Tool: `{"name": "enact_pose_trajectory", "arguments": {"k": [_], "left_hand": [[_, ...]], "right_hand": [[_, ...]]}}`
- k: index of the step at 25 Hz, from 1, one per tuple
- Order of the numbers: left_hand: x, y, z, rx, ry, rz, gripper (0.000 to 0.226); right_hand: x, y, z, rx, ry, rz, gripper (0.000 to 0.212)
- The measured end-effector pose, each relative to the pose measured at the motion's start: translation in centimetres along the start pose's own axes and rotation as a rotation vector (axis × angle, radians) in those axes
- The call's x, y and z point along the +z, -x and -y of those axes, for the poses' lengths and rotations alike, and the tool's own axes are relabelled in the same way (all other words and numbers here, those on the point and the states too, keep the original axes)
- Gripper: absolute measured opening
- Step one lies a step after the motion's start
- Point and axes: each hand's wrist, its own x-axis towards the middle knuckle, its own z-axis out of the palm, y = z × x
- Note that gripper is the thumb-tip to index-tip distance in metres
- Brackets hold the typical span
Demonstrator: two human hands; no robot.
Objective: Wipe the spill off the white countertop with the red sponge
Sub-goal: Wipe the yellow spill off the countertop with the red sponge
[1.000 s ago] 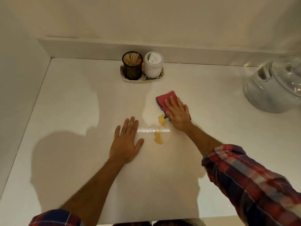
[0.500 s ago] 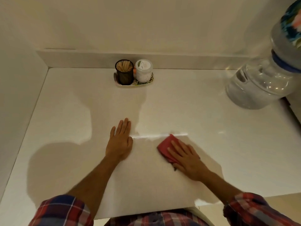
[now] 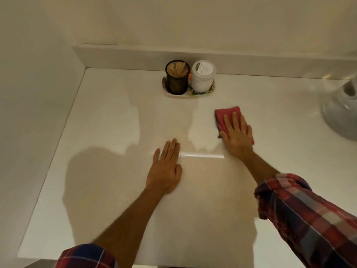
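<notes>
Head view: right hand (image 3: 237,134) flat on red sponge (image 3: 226,115); jar (image 3: 202,78) label unreadable.

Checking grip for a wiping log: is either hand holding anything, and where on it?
The right hand presses flat on the red sponge, covering its near half; no fingers curl under it. The left hand lies flat on the countertop, holding nothing.

Glossy counter, soft sponge

Counter (image 3: 116,120) smooth, reflective; sponge (image 3: 228,113) matt, perhaps cloth-like; cup (image 3: 177,82) dark mesh holding wooden sticks (image 3: 177,69).
</notes>
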Motion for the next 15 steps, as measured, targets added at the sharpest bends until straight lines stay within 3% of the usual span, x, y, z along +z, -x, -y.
{"name": "enact_pose_trajectory", "arguments": {"k": [5,8,12,15], "left_hand": [[-0.5,0.2,0.4,-0.021,0.316,-0.137,0.067],[-0.8,0.3,0.5,-0.047,0.333,-0.104,0.07],[-1.1,1.5,0.1,0.016,0.084,0.042,0.077],[-0.8,3.1,0.1,0.049,-0.083,0.107,0.083]], "right_hand": [[2.0,4.3,9.6,-0.34,0.015,0.023,0.064],[3.6,11.5,11.7,-0.456,-0.011,0.027,0.064],[4.4,20.8,7.1,-0.497,0.084,0.073,0.066],[3.7,25.5,-0.5,-0.402,0.123,0.073,0.067]]}}
